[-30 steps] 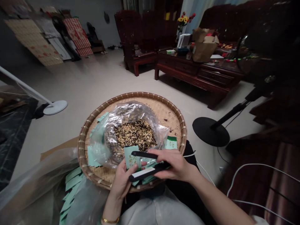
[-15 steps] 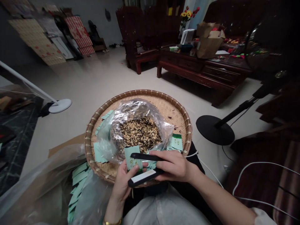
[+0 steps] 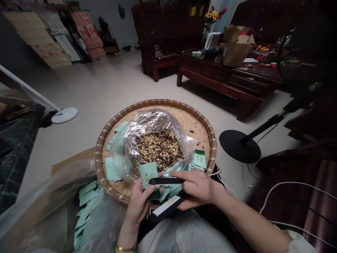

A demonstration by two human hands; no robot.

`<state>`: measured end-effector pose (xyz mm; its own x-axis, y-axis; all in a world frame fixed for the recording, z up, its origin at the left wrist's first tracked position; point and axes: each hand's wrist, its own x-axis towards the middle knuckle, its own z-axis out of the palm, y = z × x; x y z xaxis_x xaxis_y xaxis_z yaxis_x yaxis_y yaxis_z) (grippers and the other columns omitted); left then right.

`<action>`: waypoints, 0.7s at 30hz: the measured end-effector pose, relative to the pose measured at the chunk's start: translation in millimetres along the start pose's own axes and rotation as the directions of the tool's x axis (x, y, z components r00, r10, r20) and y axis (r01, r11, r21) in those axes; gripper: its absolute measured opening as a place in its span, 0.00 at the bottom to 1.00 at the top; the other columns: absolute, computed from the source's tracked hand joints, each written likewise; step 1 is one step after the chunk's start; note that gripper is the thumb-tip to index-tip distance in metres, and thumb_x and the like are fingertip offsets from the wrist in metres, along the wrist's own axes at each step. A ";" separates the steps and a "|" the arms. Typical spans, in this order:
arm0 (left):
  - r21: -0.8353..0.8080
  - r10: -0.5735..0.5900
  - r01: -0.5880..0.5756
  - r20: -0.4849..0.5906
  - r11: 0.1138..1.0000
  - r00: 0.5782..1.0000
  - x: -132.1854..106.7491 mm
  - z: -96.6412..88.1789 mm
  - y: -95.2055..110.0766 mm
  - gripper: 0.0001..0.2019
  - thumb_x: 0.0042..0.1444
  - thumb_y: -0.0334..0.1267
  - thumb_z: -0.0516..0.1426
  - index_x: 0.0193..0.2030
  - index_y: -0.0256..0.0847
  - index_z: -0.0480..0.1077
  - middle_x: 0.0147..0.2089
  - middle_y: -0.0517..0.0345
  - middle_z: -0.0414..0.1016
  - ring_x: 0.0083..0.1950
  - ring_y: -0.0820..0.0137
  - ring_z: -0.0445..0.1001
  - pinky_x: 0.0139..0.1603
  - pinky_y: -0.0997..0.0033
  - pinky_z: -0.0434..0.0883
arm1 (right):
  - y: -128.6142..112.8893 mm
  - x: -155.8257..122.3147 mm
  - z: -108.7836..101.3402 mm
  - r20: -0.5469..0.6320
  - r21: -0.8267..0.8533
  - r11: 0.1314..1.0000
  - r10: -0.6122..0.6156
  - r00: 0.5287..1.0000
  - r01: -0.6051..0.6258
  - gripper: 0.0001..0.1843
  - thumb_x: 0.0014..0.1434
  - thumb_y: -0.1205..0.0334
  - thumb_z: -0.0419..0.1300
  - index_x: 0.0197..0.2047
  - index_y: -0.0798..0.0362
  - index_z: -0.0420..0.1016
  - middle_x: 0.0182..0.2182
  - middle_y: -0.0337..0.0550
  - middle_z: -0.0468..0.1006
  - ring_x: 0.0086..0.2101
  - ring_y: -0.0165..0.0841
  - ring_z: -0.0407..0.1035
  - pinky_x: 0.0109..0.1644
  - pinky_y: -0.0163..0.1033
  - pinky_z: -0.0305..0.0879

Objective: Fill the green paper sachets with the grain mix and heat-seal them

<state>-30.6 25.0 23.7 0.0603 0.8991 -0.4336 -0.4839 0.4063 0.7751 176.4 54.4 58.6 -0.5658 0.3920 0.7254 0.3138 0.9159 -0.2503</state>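
Observation:
My left hand [image 3: 138, 196] pinches a light green paper sachet [image 3: 148, 172] with printed plants, held upright at the near side of the basket. In my right hand [image 3: 197, 188] is a black hand-held bag sealer [image 3: 168, 181] with two long jaws, spread apart; a white strip lines the lower one. The upper jaw's tip lies over the sachet's front, beside my left thumb. Beyond the hands, a clear plastic bag [image 3: 158, 117] stands with its mouth wide, holding a dry mix [image 3: 160, 147] of pale and dark bits. Both sit on a round woven tray [image 3: 207, 130].
More green sachets [image 3: 198, 160] lie around the tray's rim. A plastic sack [image 3: 105, 214] with many green sachets stands at lower left. White cords [image 3: 276, 183] run at right. A black fan base [image 3: 240, 146], a white lamp base [image 3: 65, 115] and a wooden table [image 3: 223, 75] stand around.
The bag sealer has moved slightly right and its jaws have spread wider. More of the sachet's printed front shows. My left hand still holds the sachet.

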 end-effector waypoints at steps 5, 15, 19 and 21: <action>0.042 -0.038 0.040 -0.042 0.998 0.998 2.3 -4.9 -0.9 0.21 0.37 0.36 0.69 0.40 0.36 0.71 0.38 0.50 0.80 0.37 0.58 0.79 0.40 0.60 0.77 | -0.7 1.7 3.1 -0.027 -0.029 0.999 -0.013 1.000 0.012 0.16 0.55 0.50 0.60 0.27 0.53 0.68 0.43 0.56 0.78 0.36 0.34 0.75 0.34 0.34 0.75; 0.054 0.009 -0.007 -0.035 0.999 0.999 3.4 -2.9 1.0 0.22 0.37 0.37 0.69 0.41 0.36 0.73 0.40 0.49 0.80 0.44 0.58 0.78 0.47 0.64 0.74 | -2.9 -0.2 4.8 0.040 -0.054 0.998 -0.025 0.999 0.027 0.15 0.57 0.51 0.59 0.27 0.53 0.70 0.47 0.51 0.76 0.34 0.30 0.74 0.32 0.32 0.72; 0.013 -0.027 0.027 -0.011 1.000 1.000 3.9 -3.4 -1.6 0.21 0.36 0.37 0.69 0.38 0.35 0.71 0.39 0.50 0.80 0.40 0.57 0.79 0.42 0.61 0.76 | -2.4 1.8 6.3 0.048 -0.003 1.000 0.014 0.999 -0.014 0.12 0.58 0.53 0.58 0.33 0.54 0.70 0.44 0.54 0.76 0.39 0.32 0.74 0.37 0.33 0.73; -0.014 -0.037 0.037 -0.005 0.999 0.999 3.5 -3.3 -1.9 0.21 0.37 0.37 0.69 0.39 0.36 0.70 0.39 0.50 0.80 0.39 0.58 0.79 0.41 0.61 0.76 | -1.8 1.9 7.2 0.059 0.078 0.994 0.071 0.996 -0.076 0.11 0.59 0.55 0.57 0.34 0.55 0.68 0.42 0.56 0.76 0.42 0.34 0.73 0.39 0.34 0.73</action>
<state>-32.3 26.9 19.2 0.0736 0.8825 -0.4645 -0.4937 0.4369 0.7519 169.2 54.1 55.7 -0.5859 0.4606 0.6668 0.2951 0.8875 -0.3538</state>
